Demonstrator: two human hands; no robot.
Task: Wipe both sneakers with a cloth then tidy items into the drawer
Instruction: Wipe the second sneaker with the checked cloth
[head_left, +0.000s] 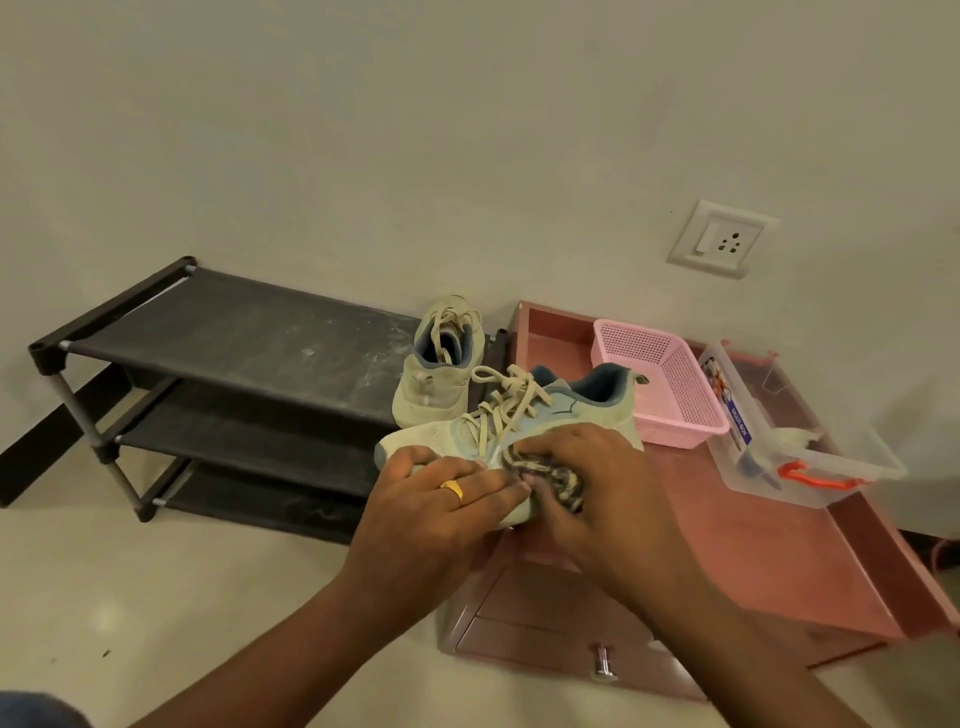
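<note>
Head camera looks steeply down, close above the cabinet top (727, 545)

Dim warm light, soft focus, wide-angle edge bending

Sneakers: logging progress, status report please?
Left hand steadies near sneaker; right hand presses cloth on it. Second sneaker waits on shoe rack. Nothing blocking.

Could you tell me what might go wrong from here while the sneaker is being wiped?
1. The sneaker is held up by the left hand alone while the right hand rubs it with the cloth; it might slip.
2. Its loose laces could snag in the cloth.
3. The other sneaker sits at the shoe rack edge and could be knocked off.
</note>
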